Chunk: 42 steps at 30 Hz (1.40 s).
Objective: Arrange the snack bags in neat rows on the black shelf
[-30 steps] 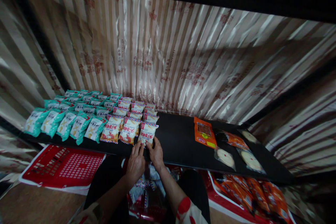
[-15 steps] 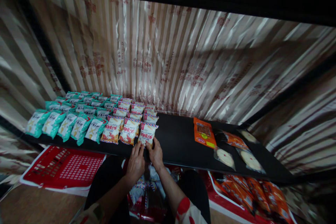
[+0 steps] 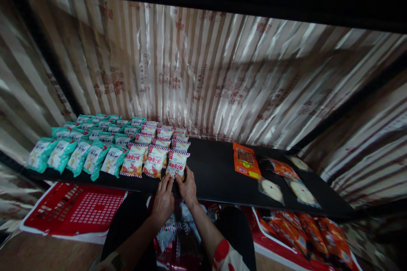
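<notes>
A smooth black shelf [image 3: 210,169] runs in front of a creased, shiny sheet [image 3: 203,72] with pale and brown stripes. Puffy teal-and-white packets [image 3: 79,156] of crinkled film lean in rows at its left end; beside them stand pillow-shaped packets [image 3: 155,161] with striped crimped edges. Toward the right end lie a flat orange pouch [image 3: 244,161] and pale round cakes [image 3: 271,190] in clear wrappers. A red plastic basket [image 3: 98,207] with a grid of holes sits below the front left edge.

The left hand [image 3: 164,194] is nearly closed, its fingers together at the lower left of the front packet [image 3: 177,163]; its thumb is hard to make out in this dim light. The right hand [image 3: 187,184] pinches the lower right corner between thumb and forefinger. That packet tilts back near the shelf's front edge, just beyond both hands.
</notes>
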{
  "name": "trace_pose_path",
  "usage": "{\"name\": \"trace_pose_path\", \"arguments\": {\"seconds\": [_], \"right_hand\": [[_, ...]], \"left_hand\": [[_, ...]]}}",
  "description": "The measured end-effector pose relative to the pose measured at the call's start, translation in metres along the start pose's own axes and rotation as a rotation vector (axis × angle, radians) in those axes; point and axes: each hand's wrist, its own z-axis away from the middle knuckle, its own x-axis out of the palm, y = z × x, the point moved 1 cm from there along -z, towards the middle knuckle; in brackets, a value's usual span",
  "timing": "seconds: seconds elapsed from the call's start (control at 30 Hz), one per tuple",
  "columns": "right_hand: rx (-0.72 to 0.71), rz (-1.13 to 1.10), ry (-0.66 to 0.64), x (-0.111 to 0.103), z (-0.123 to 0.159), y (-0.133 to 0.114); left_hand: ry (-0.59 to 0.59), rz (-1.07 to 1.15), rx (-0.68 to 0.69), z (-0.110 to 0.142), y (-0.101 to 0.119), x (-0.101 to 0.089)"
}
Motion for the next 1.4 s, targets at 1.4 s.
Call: {"name": "trace_pose_path", "arguments": {"seconds": [1.4], "right_hand": [[-0.027,0.007,0.096,-0.005,0.008,0.001]], "left_hand": [[0.008,0.018,0.058,0.021,0.006,-0.001]]}}
